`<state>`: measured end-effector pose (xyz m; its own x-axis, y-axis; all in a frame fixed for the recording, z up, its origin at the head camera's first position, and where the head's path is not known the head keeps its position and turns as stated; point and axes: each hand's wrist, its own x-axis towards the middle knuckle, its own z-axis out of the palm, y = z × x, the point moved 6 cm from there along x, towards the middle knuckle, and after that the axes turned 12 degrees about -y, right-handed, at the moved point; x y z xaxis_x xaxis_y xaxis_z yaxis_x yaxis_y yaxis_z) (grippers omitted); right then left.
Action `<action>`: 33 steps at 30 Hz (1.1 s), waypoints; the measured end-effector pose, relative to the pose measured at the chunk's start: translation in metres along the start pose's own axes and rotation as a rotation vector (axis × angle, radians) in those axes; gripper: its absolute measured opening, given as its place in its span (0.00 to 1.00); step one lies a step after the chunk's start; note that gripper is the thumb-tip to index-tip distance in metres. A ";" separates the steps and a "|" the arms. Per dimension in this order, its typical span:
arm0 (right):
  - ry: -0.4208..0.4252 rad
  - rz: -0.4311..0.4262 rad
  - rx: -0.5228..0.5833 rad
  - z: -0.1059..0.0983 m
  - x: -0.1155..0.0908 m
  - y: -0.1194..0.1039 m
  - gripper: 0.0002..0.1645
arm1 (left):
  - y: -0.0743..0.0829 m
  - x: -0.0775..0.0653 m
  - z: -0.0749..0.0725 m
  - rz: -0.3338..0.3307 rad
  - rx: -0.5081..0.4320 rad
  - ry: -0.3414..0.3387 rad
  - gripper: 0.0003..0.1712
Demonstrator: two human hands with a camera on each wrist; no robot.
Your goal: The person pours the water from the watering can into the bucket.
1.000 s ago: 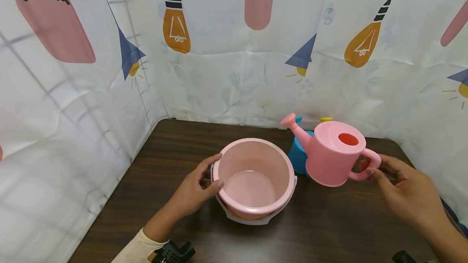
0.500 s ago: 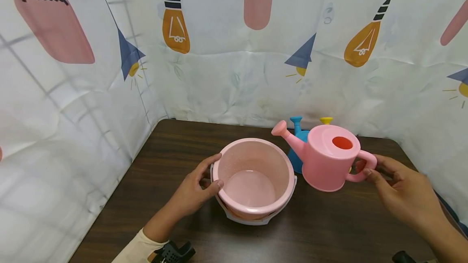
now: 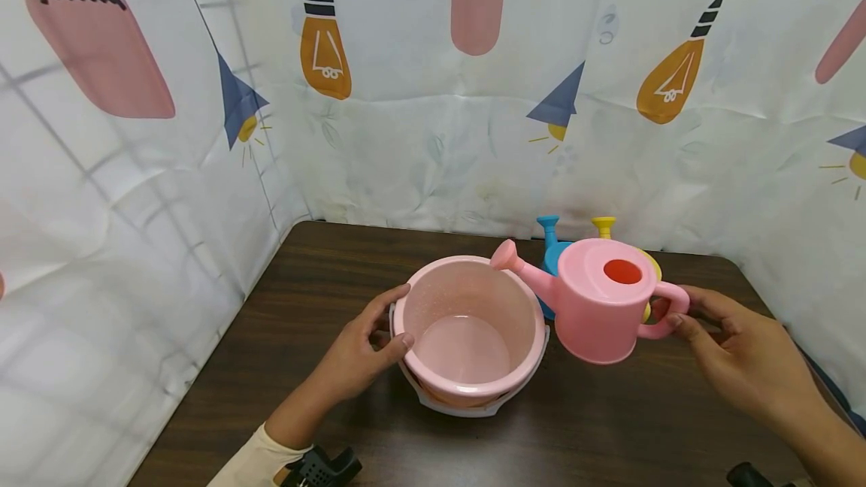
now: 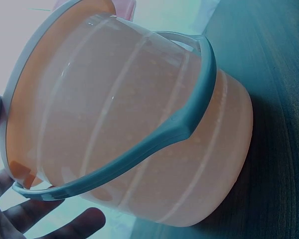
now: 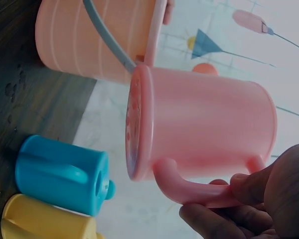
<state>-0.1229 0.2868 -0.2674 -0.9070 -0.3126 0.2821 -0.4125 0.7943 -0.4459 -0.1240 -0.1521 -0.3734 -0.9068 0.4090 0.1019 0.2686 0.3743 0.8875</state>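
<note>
- Landmark: the round, pale plastic pink bucket (image 3: 467,386), which stands upright on the dark wood-grain brown table (image 3: 352,261); its curved grey bail (image 4: 182,124) hangs down against the outside.
- The drum-shaped, glossy plastic pink watering can (image 3: 595,314) is to the right of the bucket, roughly upright and lifted off the table.
- Its long axis, from looped handle (image 5: 189,191) to spout (image 3: 534,279), runs sideways, with the spout turned toward the bucket. In the head view the spout's flared tip overlaps the far right of the bucket's rim; whether it is above or behind that rim I cannot tell.
- The right hand (image 3: 744,344), farther to the bucket's right, pinches the handle between thumb and fingers. The can's body extends from these fingertips toward the bucket, so this hand is much the nearer to it.
- The left hand (image 3: 355,352) is at the bucket's left, thumb and forefinger spread along the rim and touching it; its lower fingers are parted beside the bail.
- Beyond and to the right of the bucket, a drum-shaped plastic blue watering can (image 5: 62,172) stands next to a similar yellow watering can (image 5: 45,219), both partly hidden in the head view.
</note>
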 end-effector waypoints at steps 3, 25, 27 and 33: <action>-0.021 0.007 -0.019 0.001 0.001 -0.002 0.21 | -0.001 0.000 0.000 -0.008 0.002 -0.001 0.37; -0.045 -0.088 -0.016 -0.001 0.009 -0.022 0.20 | -0.001 0.000 0.000 -0.016 0.004 -0.008 0.38; -0.050 -0.109 -0.021 -0.002 0.011 -0.026 0.20 | -0.001 0.000 0.000 -0.012 0.003 -0.008 0.38; -0.052 -0.200 -0.029 -0.005 0.018 -0.034 0.23 | -0.001 0.000 0.000 -0.004 0.003 -0.005 0.38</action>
<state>-0.1250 0.2571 -0.2425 -0.8108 -0.4915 0.3178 -0.5828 0.7282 -0.3607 -0.1244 -0.1525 -0.3737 -0.9063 0.4117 0.0960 0.2658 0.3785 0.8866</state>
